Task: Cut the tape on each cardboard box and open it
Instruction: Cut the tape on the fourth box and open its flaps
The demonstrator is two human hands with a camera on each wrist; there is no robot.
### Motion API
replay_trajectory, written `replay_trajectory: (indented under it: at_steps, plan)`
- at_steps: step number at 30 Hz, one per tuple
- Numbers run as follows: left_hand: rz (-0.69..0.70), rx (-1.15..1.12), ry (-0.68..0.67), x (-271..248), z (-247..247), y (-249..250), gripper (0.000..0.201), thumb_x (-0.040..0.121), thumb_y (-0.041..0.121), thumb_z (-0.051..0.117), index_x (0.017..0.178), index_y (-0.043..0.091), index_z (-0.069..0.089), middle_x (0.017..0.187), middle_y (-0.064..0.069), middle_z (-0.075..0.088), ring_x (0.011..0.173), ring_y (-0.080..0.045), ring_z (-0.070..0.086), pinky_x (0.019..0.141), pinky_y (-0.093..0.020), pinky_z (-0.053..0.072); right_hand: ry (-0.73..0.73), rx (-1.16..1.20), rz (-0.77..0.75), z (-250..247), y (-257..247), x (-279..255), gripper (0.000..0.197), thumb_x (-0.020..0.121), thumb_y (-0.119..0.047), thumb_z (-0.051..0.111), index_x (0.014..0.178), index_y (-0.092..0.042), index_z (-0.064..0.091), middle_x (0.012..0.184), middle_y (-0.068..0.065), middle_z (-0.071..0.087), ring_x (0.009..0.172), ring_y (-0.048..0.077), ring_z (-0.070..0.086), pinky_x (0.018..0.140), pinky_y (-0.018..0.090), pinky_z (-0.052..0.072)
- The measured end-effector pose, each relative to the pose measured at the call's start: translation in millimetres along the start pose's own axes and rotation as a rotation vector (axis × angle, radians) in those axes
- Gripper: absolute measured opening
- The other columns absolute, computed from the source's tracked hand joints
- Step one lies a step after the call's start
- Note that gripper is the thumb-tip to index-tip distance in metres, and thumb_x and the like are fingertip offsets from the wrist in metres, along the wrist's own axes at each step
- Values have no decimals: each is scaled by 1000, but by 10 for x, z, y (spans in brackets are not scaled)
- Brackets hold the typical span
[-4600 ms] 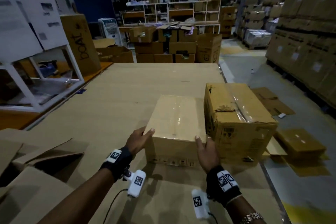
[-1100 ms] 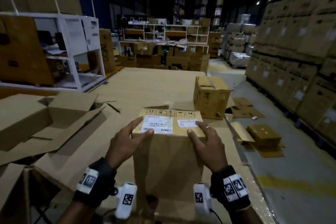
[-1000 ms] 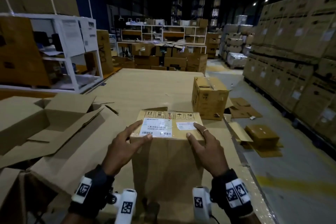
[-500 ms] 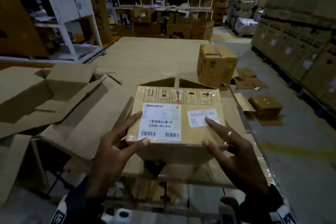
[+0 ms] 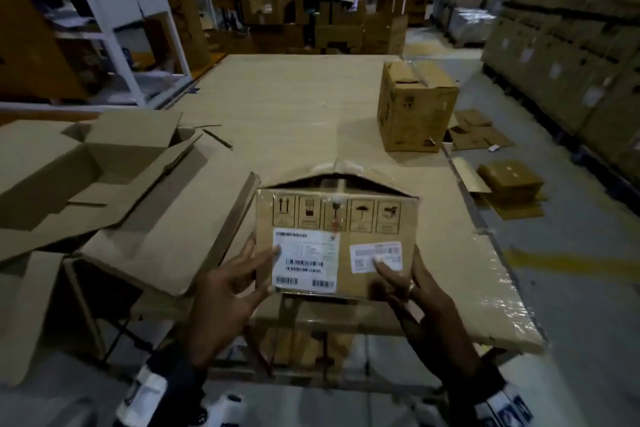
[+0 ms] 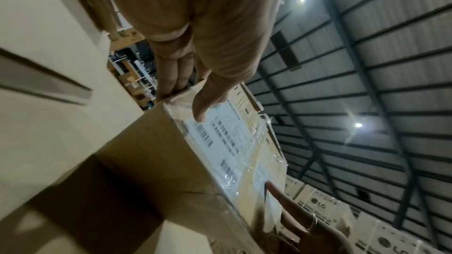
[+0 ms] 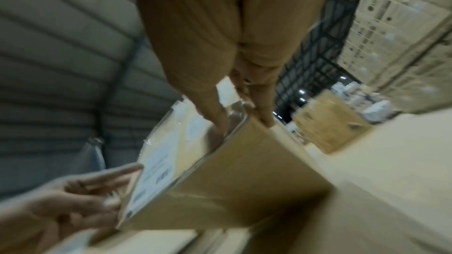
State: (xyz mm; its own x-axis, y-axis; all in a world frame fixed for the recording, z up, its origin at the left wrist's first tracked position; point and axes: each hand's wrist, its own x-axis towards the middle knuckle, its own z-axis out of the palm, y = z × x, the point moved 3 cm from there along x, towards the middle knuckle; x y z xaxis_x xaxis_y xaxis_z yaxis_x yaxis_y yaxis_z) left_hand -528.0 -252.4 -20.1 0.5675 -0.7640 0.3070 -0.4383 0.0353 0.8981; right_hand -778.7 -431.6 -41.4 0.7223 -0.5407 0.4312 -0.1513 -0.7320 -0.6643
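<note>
- Lying at the far left of the desk (image 5: 298, 107), an opened cardboard box (image 5: 104, 163) has its flaps spread wide.
- Left hand (image 5: 225, 295) grasps the left edge of the labelled box (image 5: 332, 246): its thumb lies on the large white label (image 5: 304, 260), its fingers run behind the side wall.
- That box stands at the near edge of the desk, label face turned up toward the head camera, far flaps peaked under clear tape (image 5: 341, 170).
- Right hand (image 5: 426, 305) grasps the box's right edge, thumb tip on the small white label (image 5: 375, 256), fingers along the side; a ring shows on 1 finger.
- Farther right, a taped box (image 5: 415, 104) stands apart near the desk's far right edge.
- Flattened cardboard (image 5: 509, 184) lies on the floor beyond.
</note>
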Motion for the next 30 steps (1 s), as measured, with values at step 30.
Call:
replay_trajectory:
  at_steps: [30]
  plan:
    - [398, 289, -202, 1313, 172, 3, 25, 86, 23, 76, 110, 29, 77, 107, 22, 73, 93, 4, 67, 75, -24, 56, 325, -198, 40, 689, -52, 692, 30, 83, -27, 73, 112, -36, 71, 117, -21, 70, 116, -8, 60, 101, 25, 48]
